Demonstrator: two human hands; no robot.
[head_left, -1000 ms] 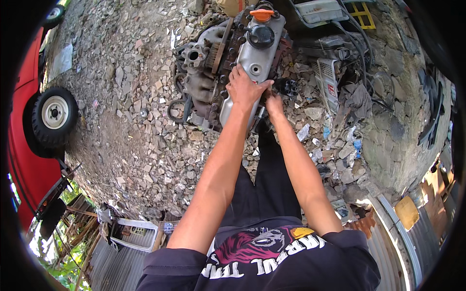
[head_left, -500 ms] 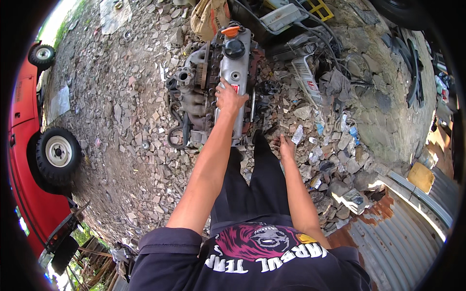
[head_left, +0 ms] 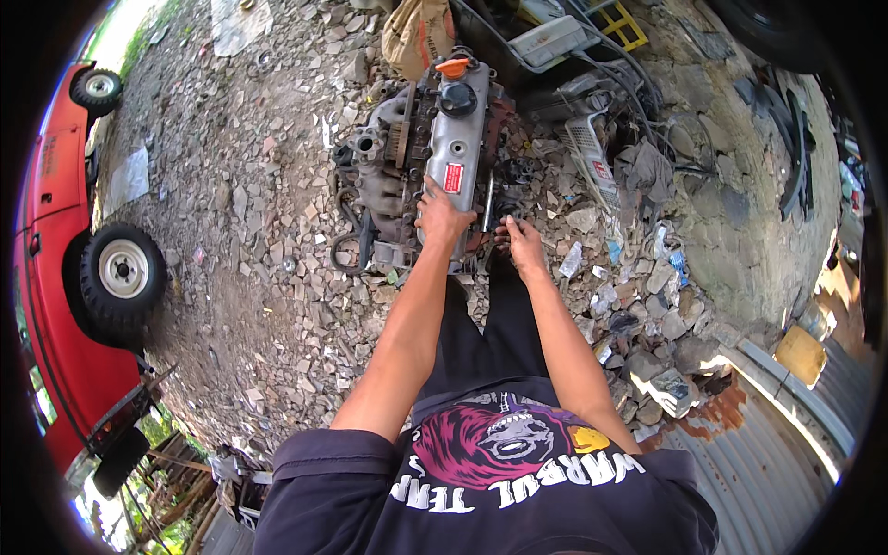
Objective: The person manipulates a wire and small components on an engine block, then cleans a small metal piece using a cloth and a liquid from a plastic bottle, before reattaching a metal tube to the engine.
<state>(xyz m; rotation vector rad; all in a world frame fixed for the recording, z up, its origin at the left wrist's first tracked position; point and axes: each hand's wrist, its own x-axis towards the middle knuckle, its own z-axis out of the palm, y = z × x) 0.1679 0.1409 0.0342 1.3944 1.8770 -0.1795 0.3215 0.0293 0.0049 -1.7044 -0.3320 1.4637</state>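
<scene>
A car engine [head_left: 388, 176] stands upright on the rubble in front of me, with a long silver valve cover [head_left: 465, 134] on top. The cover carries a black round cap [head_left: 457, 99] and a red label, and an orange piece [head_left: 452, 67] sits at its far end. My left hand [head_left: 444, 218] rests on the near end of the cover, fingers spread over its left edge, holding nothing. Close by the engine's near right side is my right hand [head_left: 521, 244], its fingers curled together. Whatever they may hold is too small or hidden to make out.
Broken stones and tile pieces [head_left: 277, 268] cover the ground. A paper sack [head_left: 418, 37] stands behind the engine. At the right lie a white plastic grille [head_left: 592, 162], cables and a corrugated metal sheet [head_left: 749, 453]. A red vehicle [head_left: 69, 277] is parked at the left.
My right hand has moved up and left, closer to the engine's side. My left hand has slid a little toward me along the cover, uncovering the red label. The whole view has shifted slightly.
</scene>
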